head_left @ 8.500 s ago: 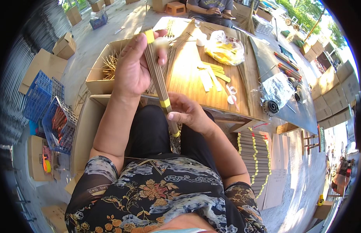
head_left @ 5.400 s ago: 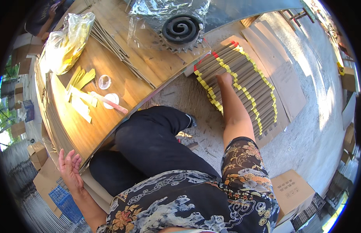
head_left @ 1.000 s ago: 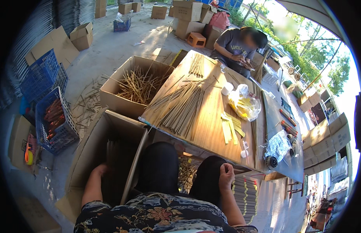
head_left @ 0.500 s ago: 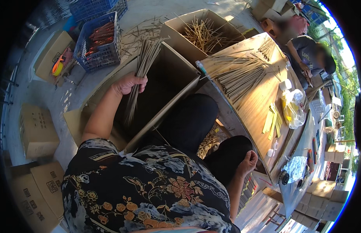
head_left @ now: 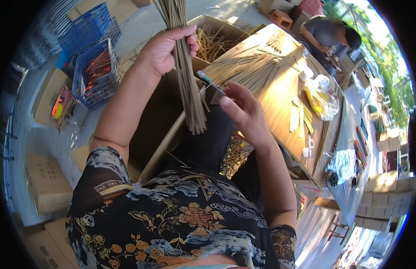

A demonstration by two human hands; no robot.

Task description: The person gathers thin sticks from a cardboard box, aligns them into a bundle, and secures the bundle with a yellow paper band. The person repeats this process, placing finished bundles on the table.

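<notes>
My left hand (head_left: 161, 51) is closed around a bundle of thin brown sticks (head_left: 190, 94), held upright and slightly tilted above the edge of an open cardboard box (head_left: 147, 121). The bundle's upper ends run out of the picture at the top. My right hand (head_left: 243, 110) is raised to the right of the bundle, apart from it, with its fingers spread and slightly bent and nothing visible in them. Just beyond those fingers is the taped corner of a wooden table (head_left: 284, 105). More sticks (head_left: 252, 71) lie spread on that table.
Behind stands another box (head_left: 208, 24) of loose sticks. Blue crates (head_left: 93, 74) stand at the far left, one holding reddish bundles. Yellow strips (head_left: 297, 119) and a plastic bag (head_left: 324, 96) lie on the table. Another person (head_left: 320, 33) sits beyond it. Cartons (head_left: 46, 184) stand at left.
My left hand has lifted the stick bundle up and to the right, out of the box. My right hand has risen from beside my knee toward the bundle, and its fingers have opened.
</notes>
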